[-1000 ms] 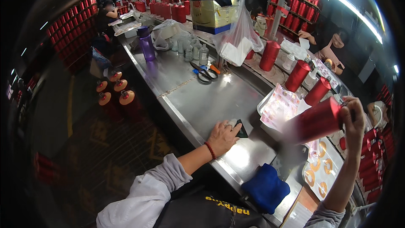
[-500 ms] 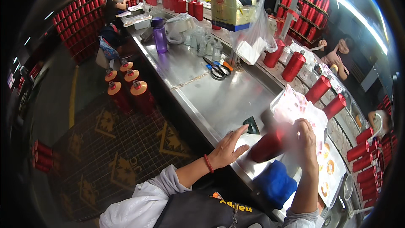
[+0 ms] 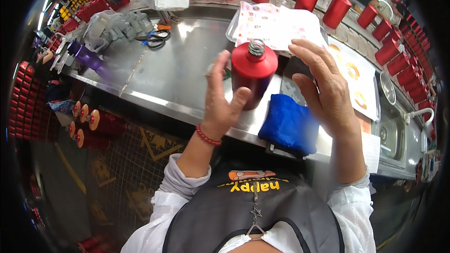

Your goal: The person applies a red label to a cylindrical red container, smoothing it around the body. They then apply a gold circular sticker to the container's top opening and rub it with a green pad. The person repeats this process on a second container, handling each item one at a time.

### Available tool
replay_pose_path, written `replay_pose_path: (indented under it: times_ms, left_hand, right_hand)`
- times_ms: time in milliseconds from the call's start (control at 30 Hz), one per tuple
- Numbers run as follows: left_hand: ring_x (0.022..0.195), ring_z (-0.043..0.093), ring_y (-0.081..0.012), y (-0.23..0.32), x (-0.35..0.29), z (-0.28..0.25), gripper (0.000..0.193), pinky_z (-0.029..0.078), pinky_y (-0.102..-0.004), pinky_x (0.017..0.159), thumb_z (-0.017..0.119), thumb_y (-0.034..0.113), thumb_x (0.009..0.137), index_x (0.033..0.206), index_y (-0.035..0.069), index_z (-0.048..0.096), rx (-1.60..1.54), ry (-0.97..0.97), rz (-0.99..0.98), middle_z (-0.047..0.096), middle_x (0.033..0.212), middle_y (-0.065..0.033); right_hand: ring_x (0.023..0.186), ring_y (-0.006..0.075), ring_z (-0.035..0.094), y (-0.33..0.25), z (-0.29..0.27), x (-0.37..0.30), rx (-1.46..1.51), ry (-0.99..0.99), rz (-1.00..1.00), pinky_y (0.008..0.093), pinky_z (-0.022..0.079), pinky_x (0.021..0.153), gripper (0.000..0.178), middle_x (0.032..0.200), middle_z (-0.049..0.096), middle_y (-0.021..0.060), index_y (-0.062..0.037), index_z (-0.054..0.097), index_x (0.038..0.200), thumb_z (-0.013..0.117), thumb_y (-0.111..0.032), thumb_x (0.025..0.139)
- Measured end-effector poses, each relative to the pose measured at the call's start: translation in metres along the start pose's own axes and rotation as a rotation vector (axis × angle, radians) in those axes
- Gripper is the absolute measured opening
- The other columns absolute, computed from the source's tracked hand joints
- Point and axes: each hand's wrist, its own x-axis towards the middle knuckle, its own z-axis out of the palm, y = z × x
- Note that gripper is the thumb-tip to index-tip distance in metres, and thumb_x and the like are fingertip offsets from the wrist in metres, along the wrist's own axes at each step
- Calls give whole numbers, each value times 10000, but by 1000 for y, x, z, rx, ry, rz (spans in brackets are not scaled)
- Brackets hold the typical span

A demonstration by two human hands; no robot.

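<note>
red and glossy, the bottle (image 3: 256, 71) seemed to stand upright on the steel counter (image 3: 180, 68), between the hands and near the blue cloth (image 3: 283, 124). the left hand (image 3: 220, 97) was open, thumb spread and overlapping the bottle; i couldn't tell whether it touched. the right hand (image 3: 323, 86) hung apart from it, fingers loosely open. with no firm grip showing, a careless knock might have tipped it, or the smooth metal let it skid.
</note>
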Motion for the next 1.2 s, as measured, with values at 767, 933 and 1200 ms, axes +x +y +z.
replay_pose_path:
  times_ms: [767,933,1200]
  left_hand:
    - [1009,638,-289,69,-73,62,295,515,-464,944,587,89,954,1224,-30,591,168,-514,415,642,1096,-150]
    - [923,589,-324,84,-72,139,315,505,-406,746,733,180,831,1114,68,652,-116,-559,330,572,1036,-186]
    - [926,585,-368,101,-93,207,166,485,-436,819,604,145,831,887,-11,615,-359,-740,-256,609,887,-207]
  right_hand:
    - [1081,410,520,41,-84,-274,-242,-311,657,461,457,913,430,1121,543,202,9,552,961,826,-41,633]
    - [1064,450,470,28,-71,-294,-292,-294,630,513,405,913,404,1107,475,235,20,485,938,729,70,620]
    - [940,392,566,51,-96,-297,-119,-272,554,456,459,824,169,1046,589,228,21,606,1017,590,-145,992]
